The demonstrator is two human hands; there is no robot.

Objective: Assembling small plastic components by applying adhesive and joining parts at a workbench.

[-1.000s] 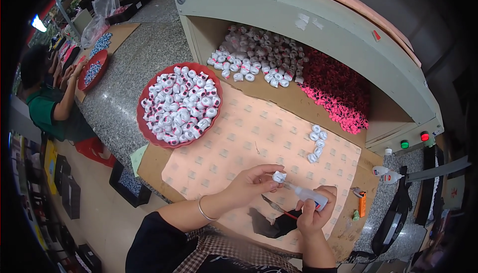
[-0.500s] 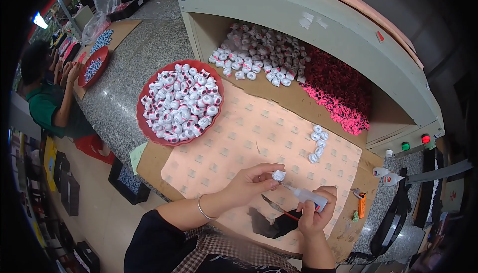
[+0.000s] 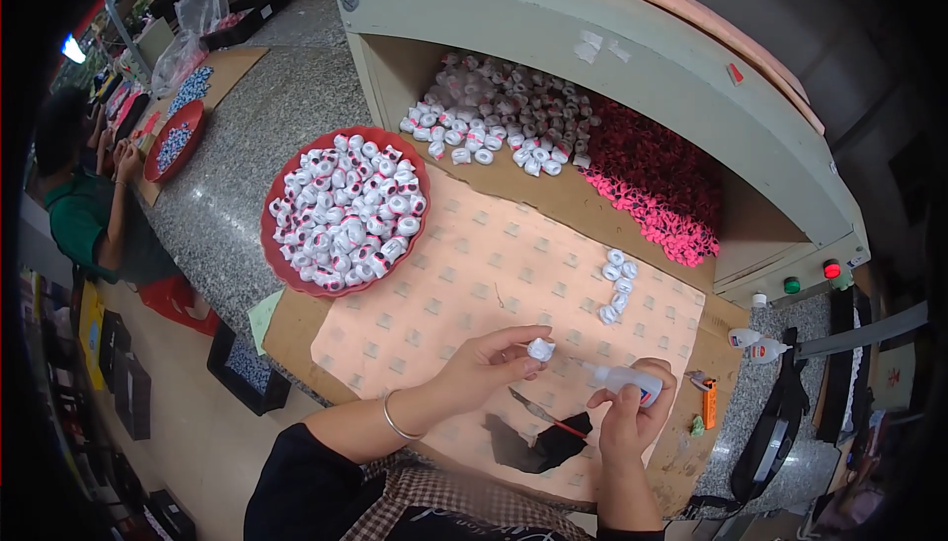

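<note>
Left hand (image 3: 484, 363) pinches a small white cap (image 3: 539, 348) — right hand (image 3: 632, 418) grips a glue bottle (image 3: 624, 380)

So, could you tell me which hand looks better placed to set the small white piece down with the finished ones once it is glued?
Probably the left hand: it already pinches the small white piece, while the right hand is wrapped around the glue bottle, its nozzle aimed at the piece.

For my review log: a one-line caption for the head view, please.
Left hand holds a small white cap; right hand aims a squeeze bottle at it.
</note>
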